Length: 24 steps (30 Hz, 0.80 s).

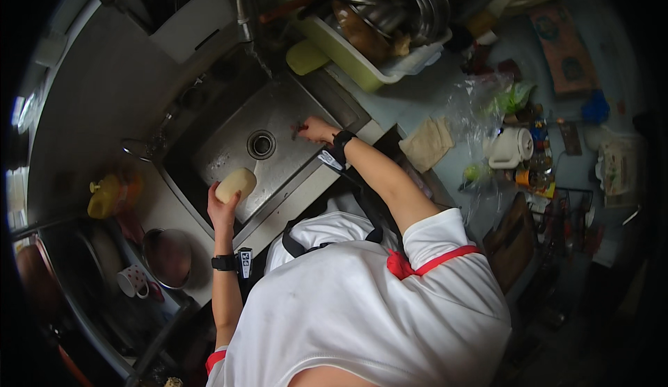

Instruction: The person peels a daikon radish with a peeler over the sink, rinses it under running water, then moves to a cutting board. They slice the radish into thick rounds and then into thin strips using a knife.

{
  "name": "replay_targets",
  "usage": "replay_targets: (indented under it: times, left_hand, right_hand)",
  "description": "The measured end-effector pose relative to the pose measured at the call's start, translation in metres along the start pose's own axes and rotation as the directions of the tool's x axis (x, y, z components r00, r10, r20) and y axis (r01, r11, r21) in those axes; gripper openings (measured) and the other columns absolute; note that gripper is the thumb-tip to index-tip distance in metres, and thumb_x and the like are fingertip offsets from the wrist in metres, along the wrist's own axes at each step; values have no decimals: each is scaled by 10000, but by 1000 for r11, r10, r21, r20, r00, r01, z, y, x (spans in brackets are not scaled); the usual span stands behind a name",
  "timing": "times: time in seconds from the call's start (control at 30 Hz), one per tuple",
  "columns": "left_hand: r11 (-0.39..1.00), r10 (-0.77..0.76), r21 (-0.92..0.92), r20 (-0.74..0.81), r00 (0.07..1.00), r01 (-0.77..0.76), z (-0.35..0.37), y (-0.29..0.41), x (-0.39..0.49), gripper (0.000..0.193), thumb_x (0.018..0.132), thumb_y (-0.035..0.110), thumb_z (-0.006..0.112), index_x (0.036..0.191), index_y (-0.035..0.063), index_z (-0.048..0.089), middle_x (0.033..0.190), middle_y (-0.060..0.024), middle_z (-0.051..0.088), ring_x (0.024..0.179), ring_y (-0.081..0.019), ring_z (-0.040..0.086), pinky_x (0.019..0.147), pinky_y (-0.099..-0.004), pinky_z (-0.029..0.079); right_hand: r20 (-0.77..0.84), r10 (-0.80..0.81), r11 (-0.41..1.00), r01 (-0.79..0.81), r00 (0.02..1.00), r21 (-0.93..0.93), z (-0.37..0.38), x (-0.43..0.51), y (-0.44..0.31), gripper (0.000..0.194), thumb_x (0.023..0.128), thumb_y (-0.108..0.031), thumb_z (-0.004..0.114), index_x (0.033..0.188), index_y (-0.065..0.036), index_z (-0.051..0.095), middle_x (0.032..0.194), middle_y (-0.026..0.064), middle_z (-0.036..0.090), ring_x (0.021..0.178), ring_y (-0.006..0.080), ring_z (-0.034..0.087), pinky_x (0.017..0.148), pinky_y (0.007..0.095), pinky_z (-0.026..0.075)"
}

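Observation:
Over the near left part of the stainless steel sink [229, 126], my left hand [223, 205] grips a pale, peeled, rounded vegetable [237, 184]. My right hand [315, 129] is closed around a small tool [298, 130], perhaps a peeler, above the right side of the basin; blur hides its exact kind. The round drain [261, 145] lies between the two hands. Water runs from the faucet [244, 27] at the back of the sink. The hands are well apart.
Right of the sink stand a green tub [360, 66] with metal bowls, a beige cloth [428, 143] and a white jug [509, 148]. At left are a yellow bottle [107, 196], a round metal pan [168, 258] and a dotted mug [131, 280].

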<state>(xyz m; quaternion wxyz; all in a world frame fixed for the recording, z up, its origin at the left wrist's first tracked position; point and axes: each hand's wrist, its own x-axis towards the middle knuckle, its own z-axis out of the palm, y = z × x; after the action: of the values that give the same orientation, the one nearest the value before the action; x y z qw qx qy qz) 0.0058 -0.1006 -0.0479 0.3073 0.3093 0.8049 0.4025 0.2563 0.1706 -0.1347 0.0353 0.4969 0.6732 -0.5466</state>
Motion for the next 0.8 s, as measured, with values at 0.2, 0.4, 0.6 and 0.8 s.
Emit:
replay_targets:
  times: [0.2,0.4,0.6,0.8]
  left_hand:
    - [1000,21,-19,81,997,-20,4,2,9,665,746,272,776,1281,-8,498,1110,-133,623,995,-217,602,884,-314,467]
    - [1000,17,17,89,996,-18,10,5,16,689,737,296,775,1289,-11,501,1132,-162,619,1019,-242,602,898,-331,465]
    - [1000,13,-4,25,1000,-13,8,-6,19,687,735,301,783,1284,-5,507,1131,-155,619,1010,-235,602,881,-330,473]
    - [994,-55,-97,21,998,57,16,-9,19,683,738,300,787,1285,0,509,1127,-142,619,994,-219,602,857,-326,484]
  right_hand:
    - [-319,-150,922,16,936,-387,1,-26,-1,310,832,-337,637,896,-39,695,795,153,687,687,314,661,607,426,517]
    - [-392,-133,967,32,910,-254,-5,-56,7,224,807,-260,601,912,-90,701,903,194,672,886,382,639,753,471,512]
    - [-629,-246,969,168,738,-182,-52,-106,66,208,753,-171,631,905,-29,642,870,201,653,833,389,631,702,470,499]
    - [-788,-70,977,-116,612,-177,-127,-177,174,167,768,-30,600,930,-1,569,791,235,644,795,423,636,676,512,510]
